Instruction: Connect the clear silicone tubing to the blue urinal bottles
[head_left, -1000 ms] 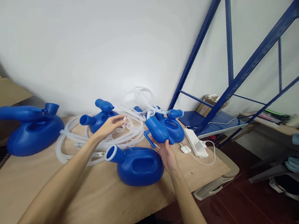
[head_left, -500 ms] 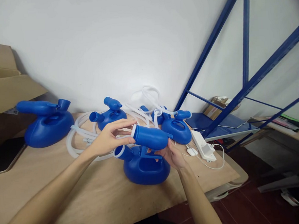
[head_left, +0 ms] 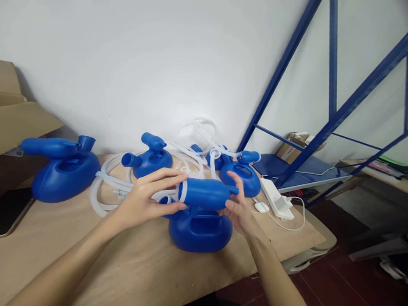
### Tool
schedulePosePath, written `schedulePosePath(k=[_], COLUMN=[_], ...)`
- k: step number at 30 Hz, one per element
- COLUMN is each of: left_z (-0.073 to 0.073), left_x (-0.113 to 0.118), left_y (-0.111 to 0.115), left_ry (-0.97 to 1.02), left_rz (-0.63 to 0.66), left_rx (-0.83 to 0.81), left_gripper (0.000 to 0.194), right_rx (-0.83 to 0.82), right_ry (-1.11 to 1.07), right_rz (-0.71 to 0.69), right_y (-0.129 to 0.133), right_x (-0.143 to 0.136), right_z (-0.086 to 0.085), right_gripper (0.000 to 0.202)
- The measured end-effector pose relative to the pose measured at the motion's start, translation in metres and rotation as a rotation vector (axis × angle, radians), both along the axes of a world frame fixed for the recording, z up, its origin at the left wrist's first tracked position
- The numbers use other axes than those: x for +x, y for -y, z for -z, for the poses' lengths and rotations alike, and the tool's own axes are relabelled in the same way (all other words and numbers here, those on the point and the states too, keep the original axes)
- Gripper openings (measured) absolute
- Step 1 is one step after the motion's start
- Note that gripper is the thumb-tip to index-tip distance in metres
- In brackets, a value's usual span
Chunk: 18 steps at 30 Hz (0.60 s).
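Note:
A blue cylindrical urinal cup (head_left: 207,193) with a white rim and a narrow spout lies sideways across the top of a blue urinal bottle (head_left: 201,235). My left hand (head_left: 149,194) is closed on the cup's rim end, thumb below and fingers above. At the spout end is my right hand (head_left: 242,211), its thumb and forefinger on either side of the spout. Behind my left fingers, the bottle's open neck (head_left: 165,200) is partly hidden. The cup covers much of the bottle's handle.
More blue bottles with cups stand at the left (head_left: 65,174), at the back (head_left: 152,161) and at the right (head_left: 242,176). Coiled clear hoses (head_left: 97,193) lie among them. A power strip (head_left: 277,199), a phone (head_left: 8,211), a cardboard box (head_left: 12,115) and blue shelving (head_left: 304,141) surround the work area.
The cup has come down and levelled out against the bottle top. My right forefinger has risen beside the spout, while my left hand stays on the rim.

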<state>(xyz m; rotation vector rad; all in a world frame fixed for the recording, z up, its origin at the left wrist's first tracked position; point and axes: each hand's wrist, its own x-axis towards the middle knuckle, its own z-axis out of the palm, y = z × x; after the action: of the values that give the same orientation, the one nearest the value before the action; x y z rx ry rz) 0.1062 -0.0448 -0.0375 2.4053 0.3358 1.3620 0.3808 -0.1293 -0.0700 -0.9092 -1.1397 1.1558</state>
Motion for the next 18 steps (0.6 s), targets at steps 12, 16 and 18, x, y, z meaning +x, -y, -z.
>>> schedulePosePath(k=[12, 16, 18], left_z=[-0.005, 0.01, 0.032], left_x=[0.001, 0.012, 0.018], left_y=[0.05, 0.076, 0.095], left_ry=[-0.094, -0.125, -0.125], left_rz=[0.141, 0.279, 0.291], left_rx=[0.246, 0.38, 0.307], left_gripper=[0.091, 0.077, 0.067], right_rx=[-0.214, -0.415, -0.498], right_ry=[0.089, 0.108, 0.174], right_rz=[-0.115, -0.276, -0.343], right_y=[0.05, 0.064, 0.071], right_x=[0.022, 0.022, 0.014], right_z=[-0.016, -0.025, -0.025], right_gripper=[0.071, 0.066, 0.066])
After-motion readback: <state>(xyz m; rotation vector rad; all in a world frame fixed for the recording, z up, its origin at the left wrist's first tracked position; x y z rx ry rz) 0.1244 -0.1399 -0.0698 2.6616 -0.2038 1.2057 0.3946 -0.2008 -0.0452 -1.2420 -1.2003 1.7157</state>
